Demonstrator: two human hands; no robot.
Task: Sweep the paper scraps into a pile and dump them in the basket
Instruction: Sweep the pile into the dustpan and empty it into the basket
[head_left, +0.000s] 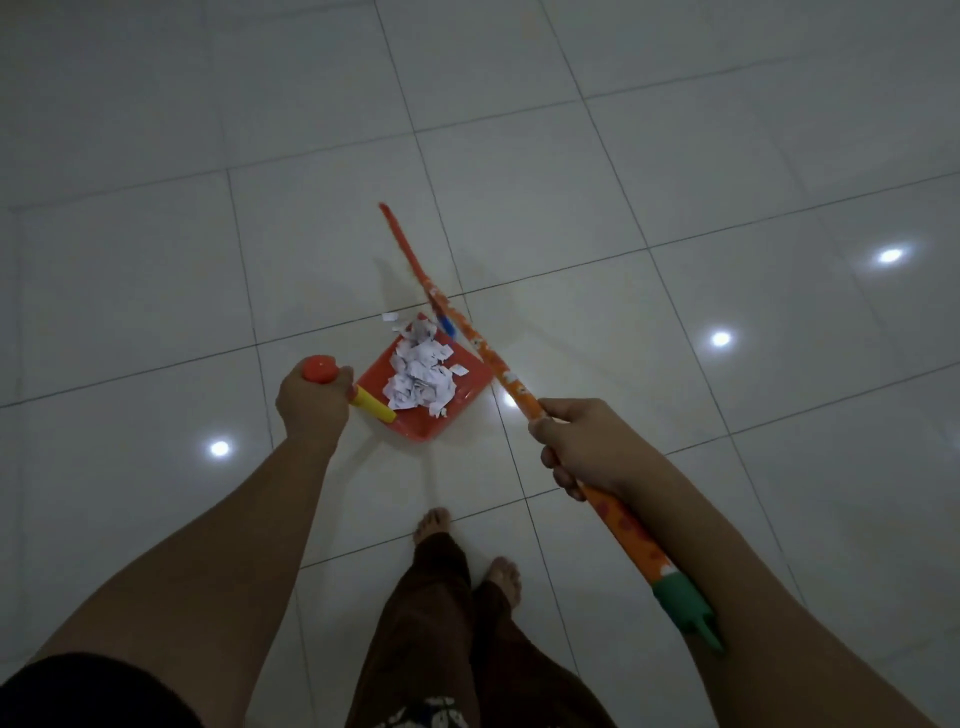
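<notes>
left hand (311, 397) gripping dustpan (423, 392) of paper scraps (421, 382), right hand (582, 441) gripping broom (498, 366)

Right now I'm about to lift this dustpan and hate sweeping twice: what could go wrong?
1. The paper scraps sit heaped loose in the dustpan, some near its open lip; tipping it while the left hand lifts could spill them.
2. A few stray scraps lie on the floor past the lip and may get left behind.
</notes>
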